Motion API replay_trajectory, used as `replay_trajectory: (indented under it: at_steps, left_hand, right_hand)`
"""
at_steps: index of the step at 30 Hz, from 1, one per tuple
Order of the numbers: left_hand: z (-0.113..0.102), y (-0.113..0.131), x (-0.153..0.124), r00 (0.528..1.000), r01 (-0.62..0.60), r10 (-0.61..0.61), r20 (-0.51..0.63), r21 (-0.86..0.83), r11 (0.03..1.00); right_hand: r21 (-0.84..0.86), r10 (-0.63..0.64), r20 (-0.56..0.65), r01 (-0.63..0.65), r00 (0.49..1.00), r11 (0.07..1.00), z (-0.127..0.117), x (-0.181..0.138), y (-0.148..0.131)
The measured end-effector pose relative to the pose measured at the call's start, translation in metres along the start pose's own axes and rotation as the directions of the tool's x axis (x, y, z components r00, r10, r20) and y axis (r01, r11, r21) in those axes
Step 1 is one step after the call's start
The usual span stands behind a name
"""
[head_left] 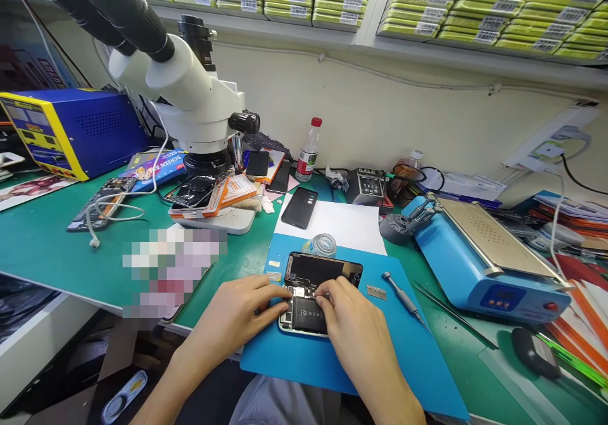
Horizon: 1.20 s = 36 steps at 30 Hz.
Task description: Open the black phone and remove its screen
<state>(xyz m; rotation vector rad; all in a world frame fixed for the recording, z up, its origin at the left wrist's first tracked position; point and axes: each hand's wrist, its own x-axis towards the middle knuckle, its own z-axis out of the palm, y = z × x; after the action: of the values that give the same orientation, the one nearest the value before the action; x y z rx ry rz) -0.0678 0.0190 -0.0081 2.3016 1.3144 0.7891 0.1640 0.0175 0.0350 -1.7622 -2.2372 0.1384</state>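
Observation:
An opened smartphone [308, 314] lies on a blue work mat [403, 355], its battery and boards exposed, with its black screen [327, 268] folded back at the far end. My left hand [237, 317] rests at the phone's left edge, fingertips pinched together over the circuit area. At the phone's right side my right hand [354, 323] has its fingers curled, fingertips meeting the left ones on the same spot. What the fingertips grip is too small to make out.
A screwdriver [401, 293] and a small metal plate [376, 292] lie right of the phone, and tweezers [451, 314] further right. A roll of tape [322, 245], a black phone [300, 208], a microscope [190, 95], a blue heating machine [479, 254] and a bottle [308, 151] stand behind.

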Motion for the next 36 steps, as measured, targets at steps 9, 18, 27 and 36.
replay_trajectory:
  at_steps: [9,18,27,36]
  left_hand:
    - [-0.002,0.002,0.001,1.000,0.012,-0.012,0.017,-0.013,1.000]
    - [-0.002,0.002,0.001,1.000,-0.012,0.012,-0.002,-0.008,1.000]
    - [-0.002,0.000,0.001,0.999,-0.037,0.037,-0.016,0.016,0.999]
    - [-0.003,0.000,0.001,0.999,-0.037,0.038,-0.015,0.024,0.999]
  right_hand:
    - [-0.172,-0.102,0.085,0.116,0.991,0.978,-0.004,0.010,-0.004]
    - [-0.360,-0.102,0.152,0.151,0.983,0.921,-0.006,0.012,-0.016]
    - [-0.357,-0.120,0.131,0.159,0.984,0.921,-0.001,0.010,-0.014]
    - [-0.278,-0.161,0.035,0.164,0.986,0.946,0.008,0.003,-0.001]
